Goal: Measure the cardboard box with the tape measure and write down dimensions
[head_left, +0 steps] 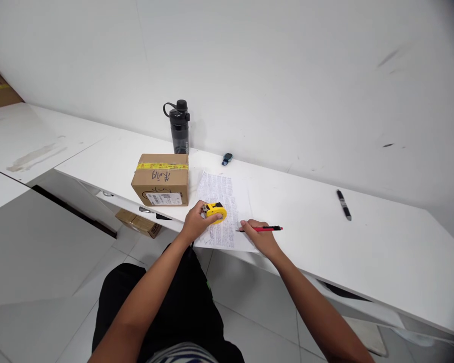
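1. The sheet of writing (220,189) is the middle of our clock. 12 o'clock points to the white wall (287,75).
2. The left hand (194,223) pinches a yellow tape measure (216,212) above the sheet, at 9 o'clock. A loose grip could let it drop. I can't tell if it touches the sheet.
3. The right hand (264,239) pinches a red-and-black pen (268,228) at 4 o'clock, tip close to the sheet. A bump could make a messy line.
4. The sheet comes down to the front edge of the desk (298,237), so a dragging arm could pull it crooked.
5. The taped cardboard box (160,180), at 10 o'clock, sits near that edge too. A knock from the left arm (151,292) could push it off.
6. The desk is long and white. A water bottle (180,128) stands at 11 o'clock; a black marker (343,204) lies at 3.
7. The wall has a dark scuff (388,145) at 2 o'clock. Pale floor tiles (257,312) show at 6.
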`<state>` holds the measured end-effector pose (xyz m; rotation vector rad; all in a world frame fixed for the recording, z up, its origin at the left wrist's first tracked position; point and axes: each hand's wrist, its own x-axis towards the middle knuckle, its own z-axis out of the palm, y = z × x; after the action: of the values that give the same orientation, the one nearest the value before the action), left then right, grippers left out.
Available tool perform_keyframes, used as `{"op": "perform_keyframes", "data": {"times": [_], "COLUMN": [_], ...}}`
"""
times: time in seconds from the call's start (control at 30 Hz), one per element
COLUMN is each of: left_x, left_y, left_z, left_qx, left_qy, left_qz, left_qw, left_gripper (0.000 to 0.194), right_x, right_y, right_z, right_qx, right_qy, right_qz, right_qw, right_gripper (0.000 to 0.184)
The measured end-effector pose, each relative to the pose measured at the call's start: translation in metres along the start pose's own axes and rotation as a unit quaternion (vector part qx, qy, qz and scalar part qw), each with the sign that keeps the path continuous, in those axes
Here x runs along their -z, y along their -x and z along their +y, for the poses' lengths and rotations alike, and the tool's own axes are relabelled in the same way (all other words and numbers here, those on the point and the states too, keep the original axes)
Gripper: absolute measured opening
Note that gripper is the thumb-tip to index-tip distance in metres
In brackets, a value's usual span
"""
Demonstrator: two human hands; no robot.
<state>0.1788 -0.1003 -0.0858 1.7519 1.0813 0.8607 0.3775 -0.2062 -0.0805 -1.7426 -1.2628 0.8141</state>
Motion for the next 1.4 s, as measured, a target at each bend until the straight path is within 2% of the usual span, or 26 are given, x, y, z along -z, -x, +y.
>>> {"op": "perform_keyframes", "data": {"times": [0.33, 0.57, 0.73, 0.87, 1.03, 1.2, 1.4], "left_x": [-0.0015, -0.0018, -0.0008, -0.0005, -0.0003, 0.0003, 0.0020], "left_y": [-0.0017, -0.0021, -0.0009, -0.0003, 0.0005, 0.0011, 0.0029], "left_z": [-0.0029, -0.0044, -0.0022, -0.0005, 0.0024, 0.0039, 0.0038], "left_qx": [-0.002, -0.003, -0.001, 0.003, 0.006, 0.005, 0.000], "left_qy": [-0.005, -0.012, -0.011, -0.013, -0.015, -0.013, -0.017], "left_qz": [0.002, 0.007, 0.003, 0.003, 0.006, 0.004, 0.003], "left_qw": [1.000, 1.000, 1.000, 1.000, 1.000, 1.000, 1.000], "left_gripper": [0.043, 0.043, 0.043, 0.044, 0.043, 0.043, 0.044], "right_x": [-0.0007, -0.0006, -0.0011, 0.0001, 0.0003, -0.0008, -0.0019], "right_y": [0.0009, 0.0007, 0.0010, 0.0015, 0.0031, 0.0032, 0.0022], "right_z": [-0.0002, 0.0019, 0.0057, 0.0055, 0.0042, 0.0046, 0.0071], "right_qx": [-0.006, 0.000, -0.002, 0.003, 0.000, -0.001, 0.009], "right_qy": [-0.006, -0.007, -0.015, -0.011, -0.011, -0.007, -0.014], "right_qz": [0.028, 0.018, 0.045, 0.025, 0.033, 0.062, 0.047], "right_qw": [1.000, 1.000, 0.999, 1.000, 0.999, 0.998, 0.999], "right_gripper": [0.041, 0.041, 0.040, 0.040, 0.042, 0.042, 0.040]}}
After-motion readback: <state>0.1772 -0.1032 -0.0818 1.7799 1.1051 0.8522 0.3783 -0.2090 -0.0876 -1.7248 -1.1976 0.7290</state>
